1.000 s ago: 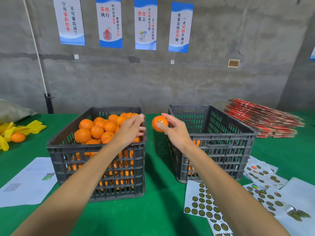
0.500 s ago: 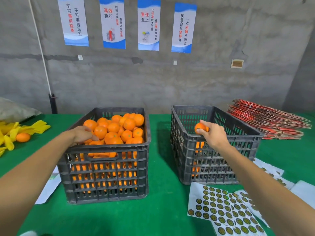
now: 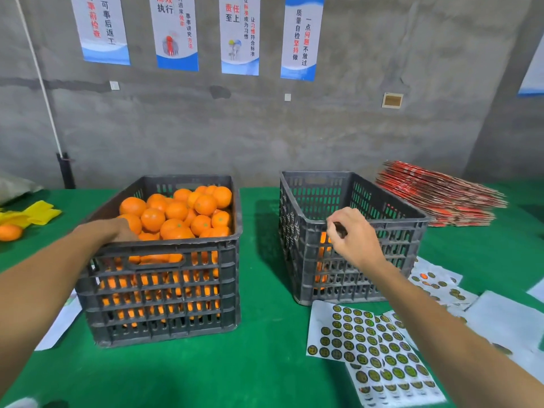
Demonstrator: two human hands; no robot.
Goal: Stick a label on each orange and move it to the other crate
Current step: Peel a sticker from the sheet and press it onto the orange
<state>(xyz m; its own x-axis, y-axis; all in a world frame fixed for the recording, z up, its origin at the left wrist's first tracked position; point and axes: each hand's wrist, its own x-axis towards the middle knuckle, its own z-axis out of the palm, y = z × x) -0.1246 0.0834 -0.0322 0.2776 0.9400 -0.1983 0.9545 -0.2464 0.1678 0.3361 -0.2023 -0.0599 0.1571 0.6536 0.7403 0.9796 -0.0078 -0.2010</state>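
The left hand [image 3: 119, 231] reaches into the full crate [image 3: 164, 260] of oranges [image 3: 176, 213], fingers hidden so I cannot tell, while the right hand [image 3: 353, 234] hangs over the other crate [image 3: 382, 228] with loosely curled, empty fingers.

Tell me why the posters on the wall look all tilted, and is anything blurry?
In the head view, the wide lens bends the edges, so the posters lean outward. The right hand looks slightly smeared by motion. The oranges are sharp and evenly lit. The right crate casts a soft shadow on the green cloth.
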